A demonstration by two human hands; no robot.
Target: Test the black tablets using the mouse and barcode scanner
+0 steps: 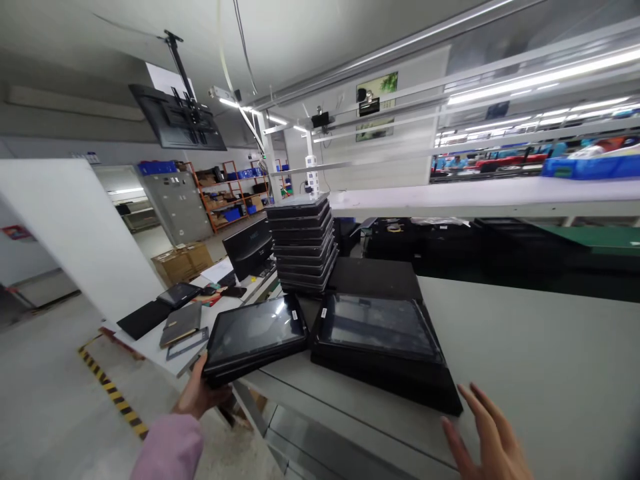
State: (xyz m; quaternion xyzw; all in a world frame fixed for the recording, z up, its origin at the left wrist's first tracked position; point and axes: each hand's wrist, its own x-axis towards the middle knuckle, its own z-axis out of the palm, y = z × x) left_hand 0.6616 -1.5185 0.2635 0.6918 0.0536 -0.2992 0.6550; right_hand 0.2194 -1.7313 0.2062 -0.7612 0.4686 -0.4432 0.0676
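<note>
My left hand grips the near left corner of a black tablet, thumb on its edge and fingers underneath. Its glossy screen faces up with a small white label, and there seems to be a second dark layer below it. To the right lies another black tablet, also labelled, on a black foam tray. My right hand is open, fingers spread, just off the tray's near right corner. Behind both tablets rises a tall stack of dark tablets or trays.
A white workbench extends right under a white shelf holding a blue bin. On the left, a side desk carries a monitor, a notebook and several dark items. Yellow-black tape marks the floor.
</note>
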